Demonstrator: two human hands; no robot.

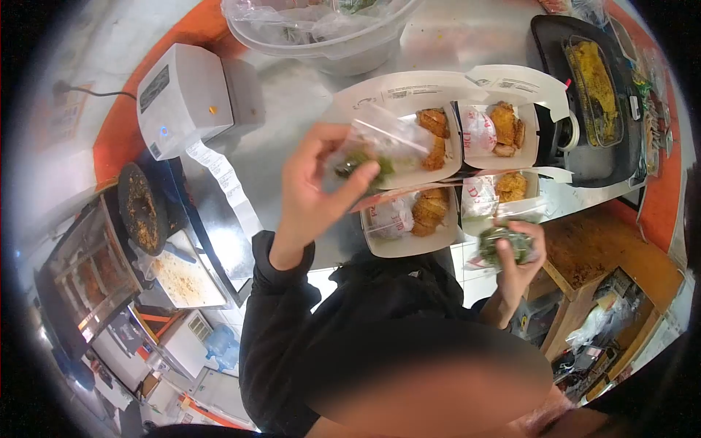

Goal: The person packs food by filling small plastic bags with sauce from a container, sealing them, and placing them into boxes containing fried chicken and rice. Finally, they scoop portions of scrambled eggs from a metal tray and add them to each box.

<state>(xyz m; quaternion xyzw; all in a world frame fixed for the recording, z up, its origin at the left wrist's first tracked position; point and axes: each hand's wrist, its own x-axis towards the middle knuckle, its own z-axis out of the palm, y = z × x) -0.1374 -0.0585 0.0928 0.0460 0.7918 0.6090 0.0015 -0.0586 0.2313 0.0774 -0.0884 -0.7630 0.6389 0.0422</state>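
Note:
My left hand pinches a small clear plastic bag with green leaves at its bottom, held over the upper left food box. A second clear bag of green leaves is gripped in my right hand, at the near edge of the lower right box. Several open white cardboard boxes stand close together, among them the lower left box and the upper right box. Pieces of golden fried chicken and white wrapped packets with red print show inside; my left hand's bag partly covers the upper left box.
A white receipt printer with a long paper strip sits left on the metal counter. Behind is a large clear tub of bags. On the right lies a black tray with a container of yellow food.

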